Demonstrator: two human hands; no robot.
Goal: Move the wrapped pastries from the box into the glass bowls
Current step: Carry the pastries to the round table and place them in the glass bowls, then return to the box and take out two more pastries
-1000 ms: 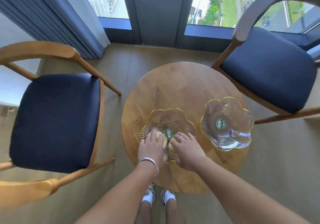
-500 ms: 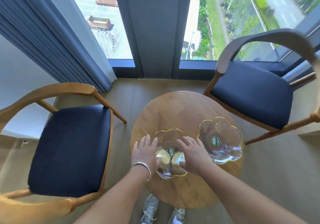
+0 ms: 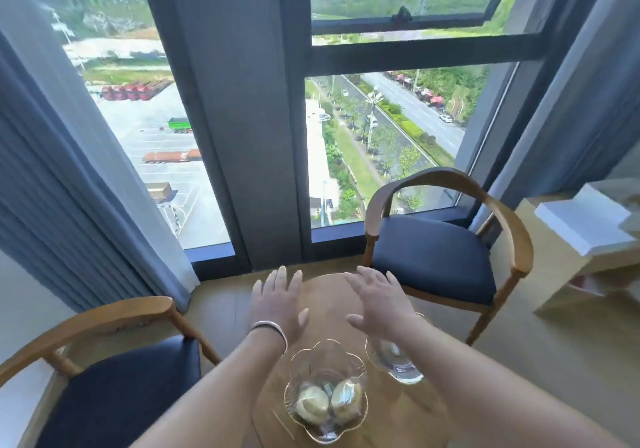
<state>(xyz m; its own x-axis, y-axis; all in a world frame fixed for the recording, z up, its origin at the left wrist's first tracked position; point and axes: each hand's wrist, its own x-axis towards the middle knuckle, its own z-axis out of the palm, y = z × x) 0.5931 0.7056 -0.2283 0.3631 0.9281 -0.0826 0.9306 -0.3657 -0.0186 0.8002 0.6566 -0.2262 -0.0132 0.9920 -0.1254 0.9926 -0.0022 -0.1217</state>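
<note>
I have both hands raised, flat and spread over the far part of the round wooden table (image 3: pixel 325 295), left hand (image 3: pixel 277 303) and right hand (image 3: pixel 381 303) holding nothing. Two clear-wrapped pale yellow pastries (image 3: pixel 329 402) sit side by side in the scalloped glass bowl (image 3: pixel 325 354) at the near edge. The second scalloped glass bowl (image 3: pixel 394 368), toward the right edge, looks unfilled, so I judge it takes the next ones. I can't see the box.

Bright daylight floods through the window (image 3: pixel 381 135); edges bend, slightly blurred.
</note>
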